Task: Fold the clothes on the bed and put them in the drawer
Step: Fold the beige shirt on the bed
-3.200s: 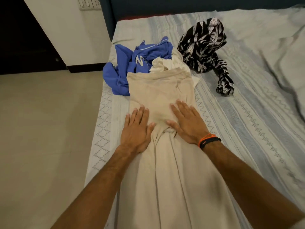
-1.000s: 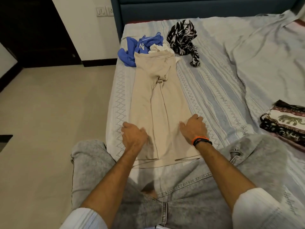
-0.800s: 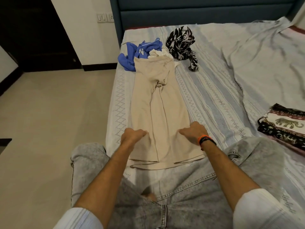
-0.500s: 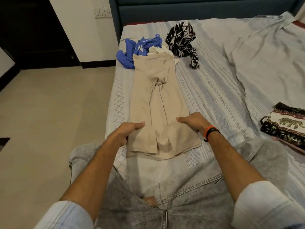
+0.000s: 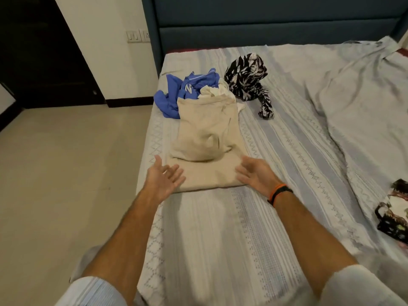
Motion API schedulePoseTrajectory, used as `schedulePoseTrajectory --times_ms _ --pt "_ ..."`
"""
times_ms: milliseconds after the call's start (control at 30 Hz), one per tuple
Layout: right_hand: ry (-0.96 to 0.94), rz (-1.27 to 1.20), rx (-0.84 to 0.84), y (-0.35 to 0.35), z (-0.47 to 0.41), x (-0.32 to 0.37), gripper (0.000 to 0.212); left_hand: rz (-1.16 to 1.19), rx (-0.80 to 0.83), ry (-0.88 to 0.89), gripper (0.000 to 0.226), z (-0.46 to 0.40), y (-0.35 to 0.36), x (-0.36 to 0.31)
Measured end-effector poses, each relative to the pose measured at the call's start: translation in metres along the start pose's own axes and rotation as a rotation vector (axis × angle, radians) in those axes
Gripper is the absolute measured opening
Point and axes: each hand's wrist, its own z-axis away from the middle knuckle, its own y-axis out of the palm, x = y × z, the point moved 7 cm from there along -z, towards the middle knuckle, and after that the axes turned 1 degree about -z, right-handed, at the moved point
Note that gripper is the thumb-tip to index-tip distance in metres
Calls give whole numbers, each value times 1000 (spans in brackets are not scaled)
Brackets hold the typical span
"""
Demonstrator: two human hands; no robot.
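Left hand [image 5: 164,180]: fingers spread and relaxed, palm turned inward, grasping nothing, at the near left corner of the beige trousers [image 5: 205,151]. Right hand [image 5: 254,174]: fingers likewise loose and extended, holding nothing, at the near right corner of the same garment; whether either hand touches the cloth cannot be told. An orange and a black band [image 5: 279,194] sit on the right wrist.

The trousers lie doubled over on the striped bed sheet [image 5: 220,228], the upper layer bunched.

Beyond them, touching their far edge: a crumpled blue garment [image 5: 176,93] bearing a white mark resembling the letter "N", a cream cloth [image 5: 213,91], and a black-and-white patterned garment [image 5: 249,78]. A folded patterned stack [image 5: 393,215] lies at the right edge. Wall switches [image 5: 138,36] carry no legible writing.
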Motion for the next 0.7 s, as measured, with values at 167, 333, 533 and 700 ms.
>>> schedulePoseTrajectory --times_ms 167,333,533,700 --pt "-282 830 -451 -17 -9 -1 47 -949 -362 455 22 2 -15 -12" --pt "-194 1089 -718 -27 -14 -2 72 -1335 -572 486 72 14 -10 -5" --pt "-79 782 -551 -50 -11 -3 33 -892 -393 85 53 -5 -24 11" --pt "91 563 -461 -69 19 -19 33 -1014 -305 -57 37 23 -37 12"
